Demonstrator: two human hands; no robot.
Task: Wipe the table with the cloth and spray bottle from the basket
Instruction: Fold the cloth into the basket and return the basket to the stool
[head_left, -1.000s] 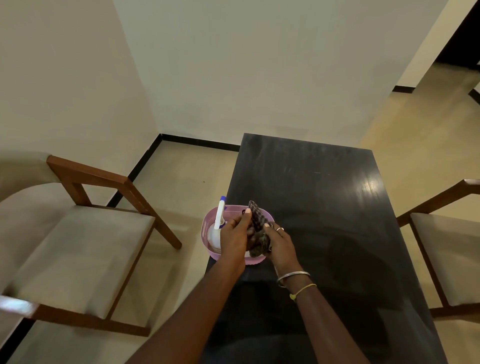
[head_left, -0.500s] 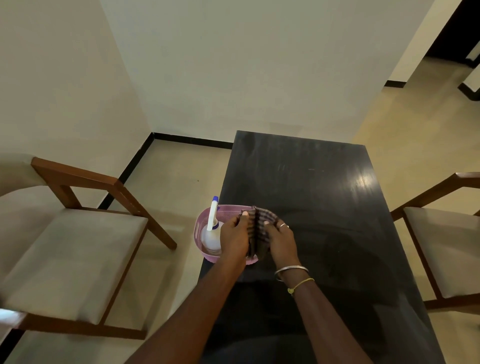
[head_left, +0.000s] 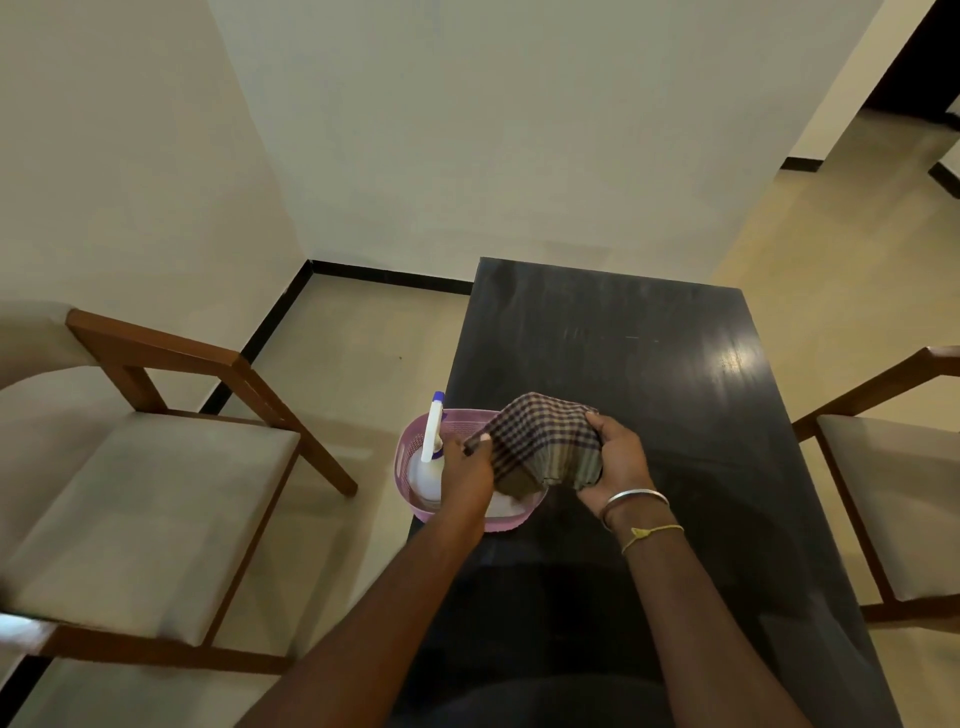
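Observation:
A checked brown and purple cloth (head_left: 540, 441) is stretched between both hands above the pink basket (head_left: 410, 452), which sits at the left edge of the dark table (head_left: 649, 364). My left hand (head_left: 467, 467) pinches the cloth's left edge over the basket. My right hand (head_left: 618, 457) grips the cloth's right side above the tabletop. A white spray bottle (head_left: 428, 457) with a blue tip lies in the basket's left half, partly hidden by my left hand.
A wooden chair with a beige seat (head_left: 145, 519) stands left of the table. Another chair (head_left: 893, 499) stands on the right. The table's far end meets a pale wall (head_left: 519, 130). An open doorway is at the upper right.
The cloth has been lifted out of the basket and spread wider. My right hand has moved right, away from my left hand, which stays over the basket.

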